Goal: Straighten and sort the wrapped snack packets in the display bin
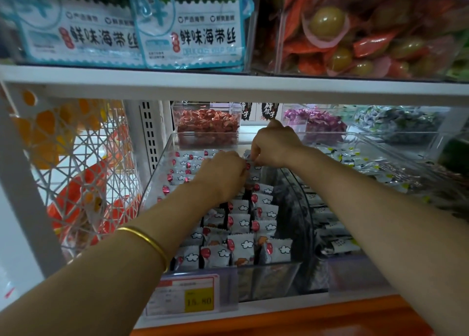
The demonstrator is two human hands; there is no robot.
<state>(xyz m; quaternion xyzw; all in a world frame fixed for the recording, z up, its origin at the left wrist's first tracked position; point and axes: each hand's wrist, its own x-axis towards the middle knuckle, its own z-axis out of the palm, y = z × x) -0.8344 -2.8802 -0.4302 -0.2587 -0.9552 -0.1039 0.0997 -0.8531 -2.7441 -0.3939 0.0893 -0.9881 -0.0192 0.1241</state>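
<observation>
The right hand (275, 148) reaches deep into a clear display bin (155, 183), its fingers curled and pinching the top edge of one packet (251, 165) near the back of the bin. The left hand (223, 173) is just beside it, to the left and touching or nearly touching it. The back of the left hand faces the camera and its fingers bend down among the packets. Its fingertips are hidden, so it is not possible to tell whether it grips anything. A gold bangle (144, 239) sits on the left wrist.

Around and below the hands, the snack packets (241, 245) fill the bin. They are white with a red dot and a small cloud shape. Most stand upright in rows running front to back, and a few near the front lean at angles. A price tag (186, 295) hangs on the front of the bin.

Just to the right is a second bin (396, 143) holding pale packets with black and green marks. Behind both bins are a box of red sweets (208, 123) and a box of purple sweets (317, 122). To the left stands a white wire basket (76, 170) with orange and red bags inside.

Above, a white shelf (228, 87) carries blue and white seaweed bags (193, 31) and a clear box of red packets with round green fruit (355, 31).
</observation>
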